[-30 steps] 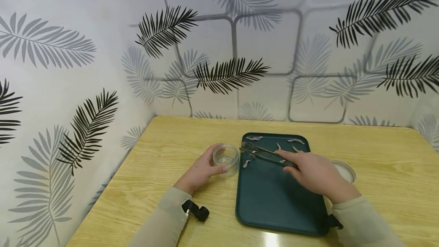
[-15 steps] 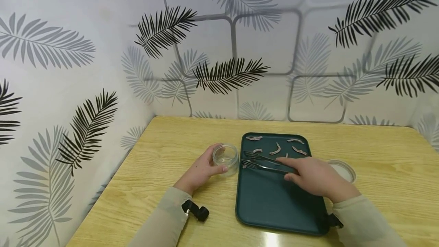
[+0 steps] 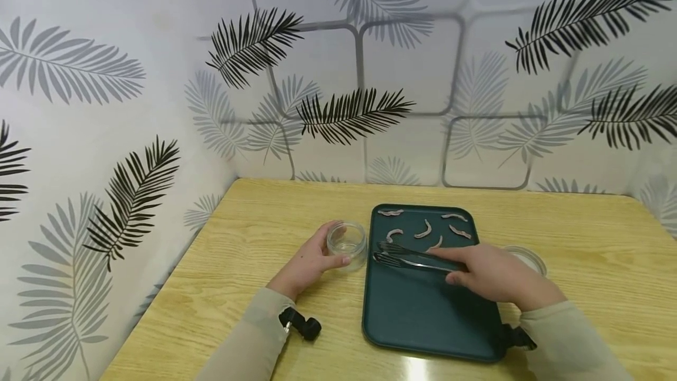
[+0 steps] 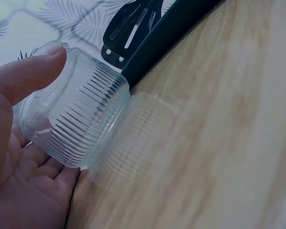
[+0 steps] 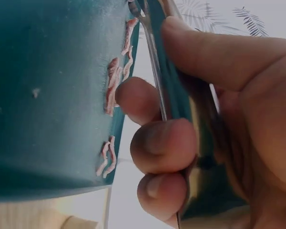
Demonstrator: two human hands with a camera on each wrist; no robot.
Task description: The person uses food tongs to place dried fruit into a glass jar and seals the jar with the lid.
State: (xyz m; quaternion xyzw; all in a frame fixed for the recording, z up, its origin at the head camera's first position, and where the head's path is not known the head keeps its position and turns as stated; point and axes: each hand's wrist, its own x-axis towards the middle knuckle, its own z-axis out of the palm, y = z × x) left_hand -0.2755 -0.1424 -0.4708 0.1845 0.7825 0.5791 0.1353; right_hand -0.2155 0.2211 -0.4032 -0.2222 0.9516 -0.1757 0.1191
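Note:
My left hand (image 3: 312,257) grips a clear glass jar (image 3: 347,244) that stands on the table beside the tray's left edge. In the left wrist view, the thumb lies over the ribbed jar (image 4: 81,114) and the fingers go round its far side. Metal tongs (image 3: 412,259) are held in my right hand (image 3: 489,272), low over the dark green tray (image 3: 423,316). Their slotted tips (image 4: 131,33) also appear in the left wrist view. Several thin, pinkish-brown dried strips (image 3: 423,229) lie on the tray's far half. Whether a strip is under or between the tips is hidden.
A round, pale lid (image 3: 529,258) lies right of the tray, partly behind my right hand. The wooden table (image 3: 285,210) meets a leaf-patterned wall (image 3: 328,75) at the back and left.
My right hand brought the tongs nearer to me over the tray, and the tips drew closer together over the spot of the leftmost strip. My left hand and the jar stayed put.

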